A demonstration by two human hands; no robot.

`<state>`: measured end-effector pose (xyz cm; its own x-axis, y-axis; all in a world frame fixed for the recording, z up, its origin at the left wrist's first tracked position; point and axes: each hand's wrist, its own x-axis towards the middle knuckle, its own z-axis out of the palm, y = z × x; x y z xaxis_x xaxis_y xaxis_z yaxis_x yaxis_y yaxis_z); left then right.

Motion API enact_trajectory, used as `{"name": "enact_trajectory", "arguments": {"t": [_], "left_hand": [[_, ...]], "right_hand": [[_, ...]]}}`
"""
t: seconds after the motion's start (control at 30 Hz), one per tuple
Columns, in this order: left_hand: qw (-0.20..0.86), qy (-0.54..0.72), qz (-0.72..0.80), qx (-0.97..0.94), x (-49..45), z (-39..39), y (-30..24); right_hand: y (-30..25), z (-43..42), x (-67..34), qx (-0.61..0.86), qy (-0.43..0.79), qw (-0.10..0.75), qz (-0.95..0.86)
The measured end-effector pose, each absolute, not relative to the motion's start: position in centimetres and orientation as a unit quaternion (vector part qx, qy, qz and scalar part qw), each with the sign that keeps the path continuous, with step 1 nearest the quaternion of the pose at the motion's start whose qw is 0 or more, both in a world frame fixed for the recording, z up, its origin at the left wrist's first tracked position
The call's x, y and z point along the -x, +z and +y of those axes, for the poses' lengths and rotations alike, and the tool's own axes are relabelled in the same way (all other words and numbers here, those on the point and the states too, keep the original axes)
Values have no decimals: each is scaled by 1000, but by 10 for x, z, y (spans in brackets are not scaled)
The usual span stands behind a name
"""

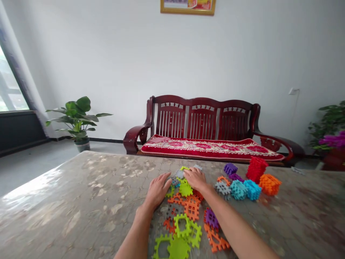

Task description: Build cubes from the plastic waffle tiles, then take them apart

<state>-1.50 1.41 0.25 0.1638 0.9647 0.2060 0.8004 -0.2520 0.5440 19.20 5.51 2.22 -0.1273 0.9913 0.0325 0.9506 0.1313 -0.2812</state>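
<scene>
My left hand (pixel 158 188) lies on the table at the left edge of a loose pile of flat, toothed plastic building pieces, its fingers stretched out beside grey and blue ones. Over the far end of the pile, my right hand (pixel 196 177) reaches with extended fingers, touching or just above a grey piece (pixel 179 174); its fingertips are partly hidden. Between the hands is a lime green piece (pixel 185 188). Nearer to me are orange pieces (pixel 192 207), a purple piece (pixel 211 218) and lime green pieces (pixel 179 248), several overlapping.
To the right stand stacks of like pieces: red (pixel 256 169), orange (pixel 270 184), blue (pixel 252 189), teal (pixel 238 189), grey (pixel 222 188) and purple (pixel 230 168). A patterned cover (pixel 81 201) spreads over the table. Behind it is a wooden bench (pixel 202 122); a potted plant (pixel 78 120) stands left.
</scene>
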Motion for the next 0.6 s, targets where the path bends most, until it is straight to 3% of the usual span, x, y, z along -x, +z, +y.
{"name": "enact_trajectory", "arguments": {"t": [0.3, 0.6], "left_hand": [[163, 280, 580, -748, 18, 17, 1], [184, 303, 589, -727, 18, 14, 9]], "right_hand": [[30, 58, -216, 626, 82, 150, -761], [33, 64, -231, 540, 82, 68, -835]]}}
